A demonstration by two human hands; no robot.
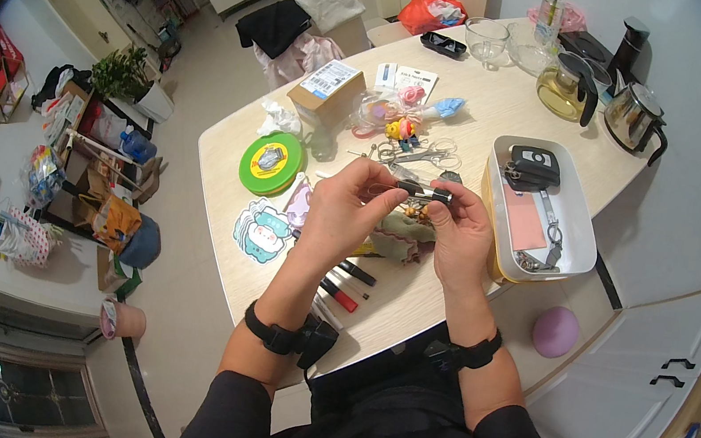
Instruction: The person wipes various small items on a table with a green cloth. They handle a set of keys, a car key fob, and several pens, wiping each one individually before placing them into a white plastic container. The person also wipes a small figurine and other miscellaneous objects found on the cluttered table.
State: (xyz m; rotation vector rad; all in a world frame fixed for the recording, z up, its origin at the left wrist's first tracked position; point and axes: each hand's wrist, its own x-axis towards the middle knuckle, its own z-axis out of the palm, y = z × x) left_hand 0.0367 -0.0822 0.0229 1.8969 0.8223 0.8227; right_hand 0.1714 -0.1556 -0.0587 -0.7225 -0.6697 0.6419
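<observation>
Above the tabletop, both hands meet at a small black and silver cylindrical object (425,192), whose exact kind I cannot tell. The thumb and fingers of my left hand (348,209) pinch its left end, where a thin loop shows. My right hand (464,232) grips the black right end. Below and behind the fingers lie a greenish cloth piece with a frilled edge (403,234) and small orange beads, both partly hidden. Scissors (423,155) rest just beyond the hands. Several pens and markers (340,295) lie under my left forearm.
A white bin (580,231) at right holds a car key fob (534,166), a pink card (525,217) and a metal-clasped strap. Left stand a green round tub (271,164), stickers (263,231) and a cardboard box (326,91). Glass teapots (559,94) occupy the far right.
</observation>
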